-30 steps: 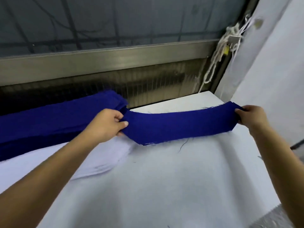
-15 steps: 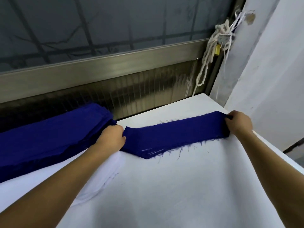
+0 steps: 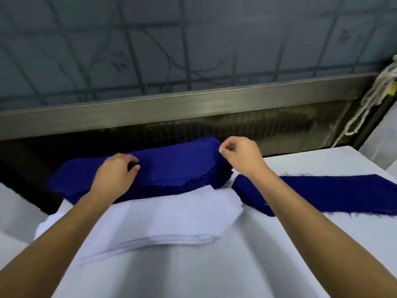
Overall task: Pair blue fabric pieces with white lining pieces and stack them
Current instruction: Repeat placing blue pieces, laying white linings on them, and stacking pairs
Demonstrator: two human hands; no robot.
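Here the left hand (image 3: 116, 175) rests on top of the blue stack (image 3: 171, 168) with its fingers curled. The right hand (image 3: 238, 155) is at the stack's right end, thumb and forefinger drawn together. I cannot tell whether either has actually nipped a layer. The white lining stack (image 3: 161, 220) lies just in front, touching the blue one, and a single blue piece (image 3: 322, 194) lies flat on the table (image 3: 236, 265) to the right. This looks like fetching the next blue piece. The next move calls for peeling off one layer alone.
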